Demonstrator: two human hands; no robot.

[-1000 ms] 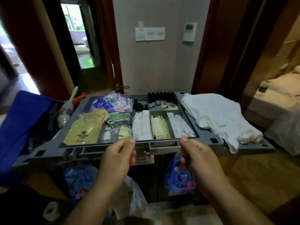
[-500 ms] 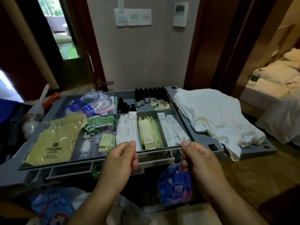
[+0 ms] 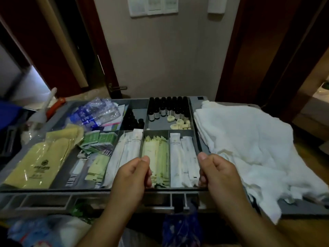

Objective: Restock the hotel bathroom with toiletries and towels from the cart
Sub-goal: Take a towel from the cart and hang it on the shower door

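Left hand point(image 3: 131, 175) and right hand point(image 3: 219, 173), fingers curled, above the near rim of the grey plastic compartmented cart tray point(image 3: 53, 193); any grasp cannot be told. Long white toiletry sachets point(image 3: 179, 157) lie inside the tray, crumpled white cloth towels point(image 3: 249, 139) on its right end.

Both hands have moved forward from the near rim of the grey plastic cart tray point(image 3: 53, 191) and are now over its front compartments. The left hand point(image 3: 130, 177), whose thumb was earlier at the rim below the long white paper packets point(image 3: 124, 157), now has it over the row of pale green sachets point(image 3: 158, 154). The right hand point(image 3: 219, 175) now sits at the right wall of the compartment of narrow white packets point(image 3: 179, 157). The view has drawn closer and tipped down, so the white wall switch plate point(image 3: 153, 5) is cut by the top edge.
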